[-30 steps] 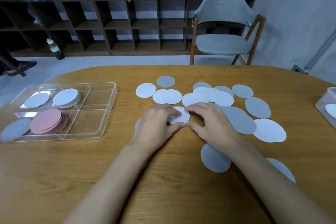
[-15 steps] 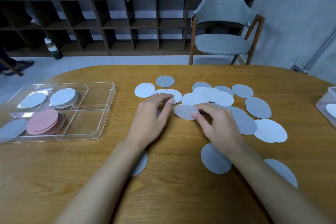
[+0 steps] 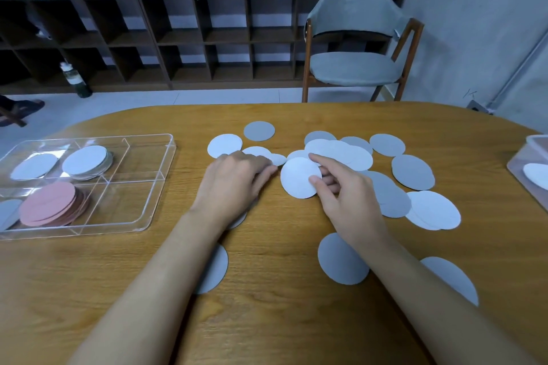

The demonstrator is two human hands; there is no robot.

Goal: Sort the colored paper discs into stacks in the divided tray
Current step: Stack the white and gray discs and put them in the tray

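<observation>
My right hand (image 3: 347, 204) pinches a white round paper disc (image 3: 298, 178) by its edge between thumb and fingers (image 3: 318, 160), I judge for carrying. My left hand (image 3: 231, 184) lies relaxed on neighbouring white discs (image 3: 278, 159), probably steadying them. The clear divided plastic tray (image 3: 161, 187) stands well left of those fingers.

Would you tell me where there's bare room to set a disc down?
The tray's two right-hand compartments are bare, beside the pink stack and white stack. Bare table lies between tray and left hand. Beyond the right hand, which pinches a white disc, loose discs overlap thickly.
</observation>
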